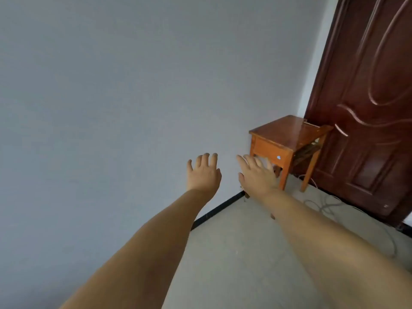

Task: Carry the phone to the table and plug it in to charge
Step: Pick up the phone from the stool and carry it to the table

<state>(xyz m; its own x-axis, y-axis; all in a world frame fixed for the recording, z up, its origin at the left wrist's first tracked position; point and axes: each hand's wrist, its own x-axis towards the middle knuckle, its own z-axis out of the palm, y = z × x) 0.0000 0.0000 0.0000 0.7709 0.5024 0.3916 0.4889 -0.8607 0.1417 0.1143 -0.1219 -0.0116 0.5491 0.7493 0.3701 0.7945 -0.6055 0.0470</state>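
Both my arms stretch forward at mid-frame. My left hand (pixel 204 172) is open, palm down, fingers spread, holding nothing. My right hand (pixel 257 175) is open too, empty, just left of a small orange-brown wooden table (pixel 287 132) that stands in the corner. A thin flat object lies at the table top's far right edge; I cannot tell what it is. A pale cable (pixel 323 204) lies looped on the floor below and right of the table. No phone is clearly in view.
A dark brown panelled door (pixel 367 108) stands right behind the table. A plain grey-white wall (pixel 111 97) fills the left side, with a black skirting strip (pixel 218 210) at its foot. The floor (pixel 234 253) is pale grey.
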